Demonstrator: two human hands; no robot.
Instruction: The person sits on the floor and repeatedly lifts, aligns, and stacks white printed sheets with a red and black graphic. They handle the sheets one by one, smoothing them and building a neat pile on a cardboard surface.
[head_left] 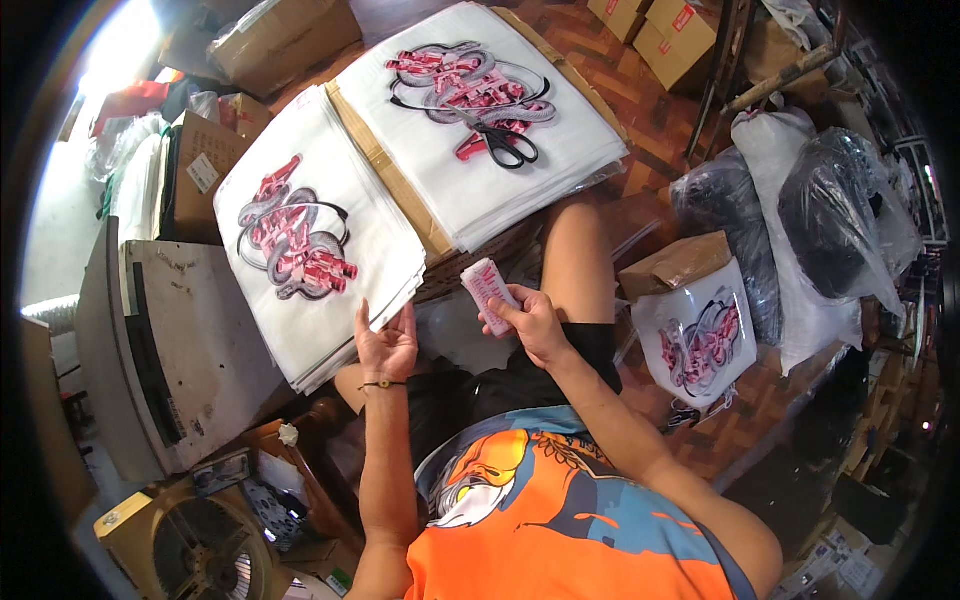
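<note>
My left hand point(387, 345), palm up and wearing a thin bracelet, touches the near edge of a stack of printed white sheets point(360, 250). Its fingers are apart, and the fingertips are partly hidden at the edge. My right hand point(535, 325) grips a small bundle of white labels with red print point(487, 296) between thumb and fingers. Beyond it lies a second stack of white sheets point(400, 130) with the same red and grey design. Black-handled scissors point(510, 148) rest slightly open on that stack.
Cardboard point(400, 200) lies beneath the two stacks. At right, a similar printed sheet point(700, 345) hangs against a small carton point(675, 265), near plastic-wrapped bundles point(830, 215). A fan point(205, 550) stands at lower left. More cartons point(285, 45) are at the back.
</note>
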